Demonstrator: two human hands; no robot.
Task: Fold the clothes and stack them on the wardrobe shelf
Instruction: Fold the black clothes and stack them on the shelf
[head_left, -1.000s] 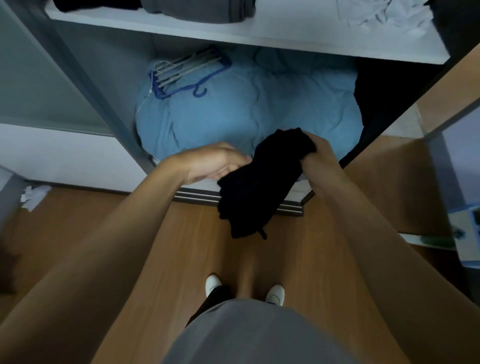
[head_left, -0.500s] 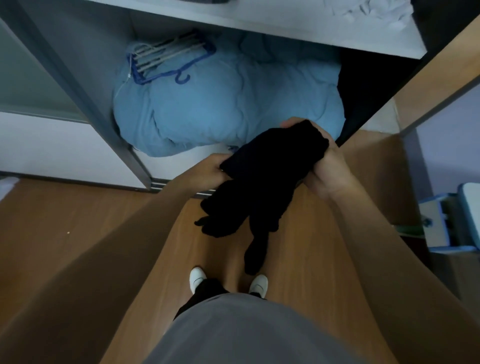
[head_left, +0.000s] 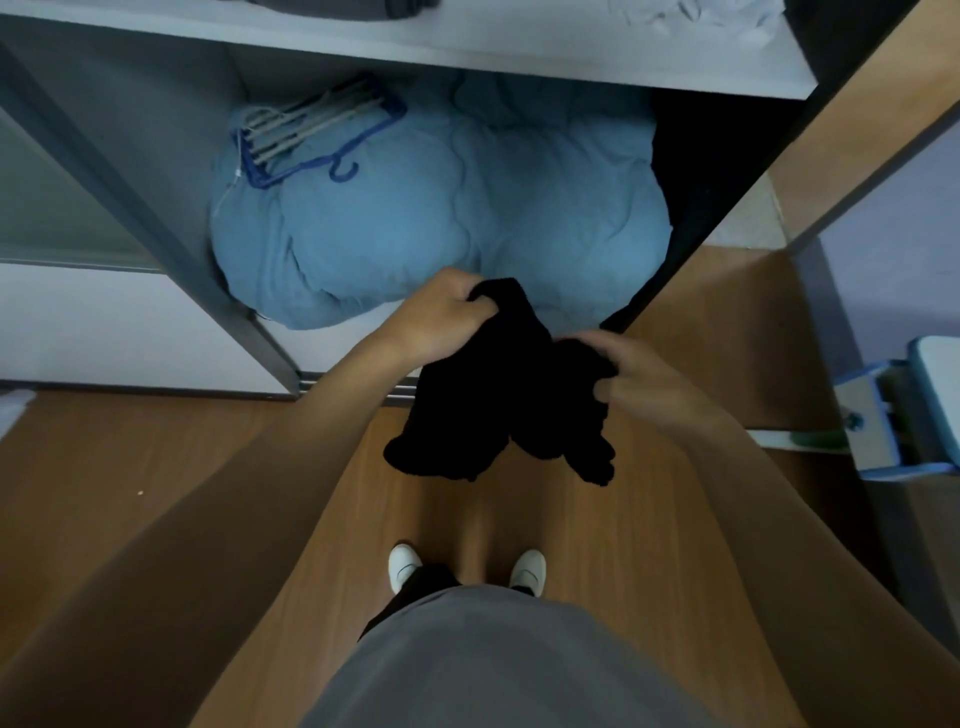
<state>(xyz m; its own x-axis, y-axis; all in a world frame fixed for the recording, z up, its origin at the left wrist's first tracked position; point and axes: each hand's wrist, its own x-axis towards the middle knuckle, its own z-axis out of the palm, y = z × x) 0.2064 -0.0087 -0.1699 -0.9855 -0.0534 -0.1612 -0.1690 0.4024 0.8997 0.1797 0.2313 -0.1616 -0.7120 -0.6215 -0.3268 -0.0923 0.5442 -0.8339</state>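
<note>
Black cloth fills the space between the two hands: the black garment (head_left: 498, 395) is bunched and held in the air in front of the open wardrobe, above the floor, its lower part drooping in two lumps. The left hand (head_left: 447, 317) grips the garment's top edge with curled fingers. The right hand (head_left: 639, 374), a little blurred, pinches the garment's right side between thumb and fingers. Half a second ago the right hand held the top and the left was lower, beneath the cloth; now the left is the higher one and the right has dropped to the side, and the garment is spread wider between them.

Behind the hands a puffy blue quilt (head_left: 467, 218) fills the lower wardrobe compartment, with a bundle of hangers (head_left: 311, 135) lying on its left part. Above it runs the white shelf (head_left: 467, 47), carrying grey clothes (head_left: 337, 4) at the left and crumpled white clothes (head_left: 691, 13) at the right. The wooden floor (head_left: 208, 467) shows below, with white shoes (head_left: 405, 566) and a grey shirt (head_left: 493, 665) nearest the camera.
</note>
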